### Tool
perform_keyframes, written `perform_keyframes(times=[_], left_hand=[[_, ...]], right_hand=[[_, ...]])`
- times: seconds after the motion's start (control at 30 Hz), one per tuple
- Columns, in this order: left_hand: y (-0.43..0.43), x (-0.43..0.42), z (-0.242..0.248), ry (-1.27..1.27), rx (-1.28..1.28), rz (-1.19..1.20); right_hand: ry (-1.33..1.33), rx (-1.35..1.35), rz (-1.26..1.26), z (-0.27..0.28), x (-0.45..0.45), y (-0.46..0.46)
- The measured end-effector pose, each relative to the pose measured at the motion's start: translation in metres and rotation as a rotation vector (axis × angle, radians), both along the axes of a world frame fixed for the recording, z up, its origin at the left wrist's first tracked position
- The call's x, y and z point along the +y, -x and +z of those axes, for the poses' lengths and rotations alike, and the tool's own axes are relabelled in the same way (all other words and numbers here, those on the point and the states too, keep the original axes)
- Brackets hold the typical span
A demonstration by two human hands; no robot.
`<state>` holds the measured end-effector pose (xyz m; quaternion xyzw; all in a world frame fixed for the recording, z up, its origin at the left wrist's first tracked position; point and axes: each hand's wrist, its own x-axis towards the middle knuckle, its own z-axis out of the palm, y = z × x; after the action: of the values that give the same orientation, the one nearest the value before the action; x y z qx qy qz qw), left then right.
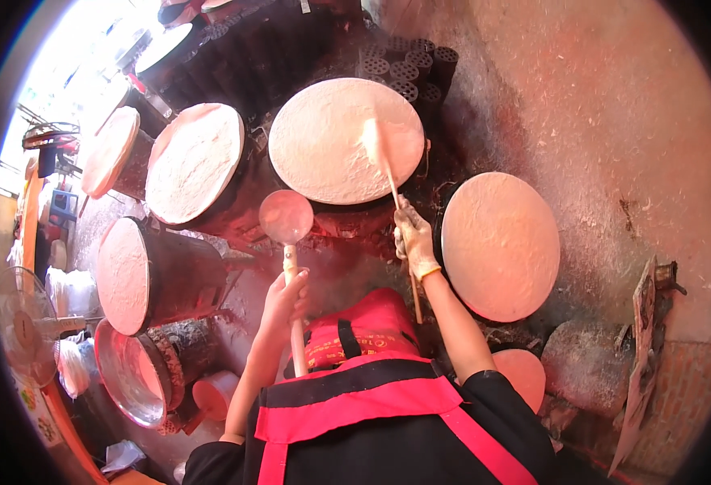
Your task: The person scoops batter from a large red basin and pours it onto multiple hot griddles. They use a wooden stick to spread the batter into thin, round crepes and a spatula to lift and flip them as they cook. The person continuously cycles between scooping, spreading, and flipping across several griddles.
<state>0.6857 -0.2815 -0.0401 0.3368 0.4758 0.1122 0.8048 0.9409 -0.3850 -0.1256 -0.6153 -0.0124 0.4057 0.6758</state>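
My left hand (291,291) grips the handle of a round ladle (286,217), its bowl held just below a large round griddle. My right hand (413,233), in a whitish glove with a yellow cuff, is closed around a long wooden stick. The pale, blurred blade of a spatula (375,142) on that stick lies over the right part of the pale layer on the round griddle (325,142). Another round griddle (501,248) with a pale, smooth surface stands to the right of my right forearm. A red apron (361,406) covers my front.
More pale-coated round griddles (194,163) stand on drum-like stoves at the left. Perforated coal briquettes (405,71) are stacked behind the middle griddle. A wide metal basin (130,373) and a fan (25,327) are at the lower left. A wall (622,151) rises at the right.
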Motion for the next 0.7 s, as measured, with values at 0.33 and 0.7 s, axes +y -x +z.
perform_keyframes(times=[0.33, 0.7], left_hand=[[-0.036, 0.020, -0.020, -0.033, -0.003, -0.081], [-0.153, 0.060, -0.051, -0.020, 0.079, -0.101]], right_hand=[[0.132, -0.005, 0.200, 0.018, -0.016, -0.036], [0.007, 0.138, 0.099, -0.005, -0.025, 0.014]])
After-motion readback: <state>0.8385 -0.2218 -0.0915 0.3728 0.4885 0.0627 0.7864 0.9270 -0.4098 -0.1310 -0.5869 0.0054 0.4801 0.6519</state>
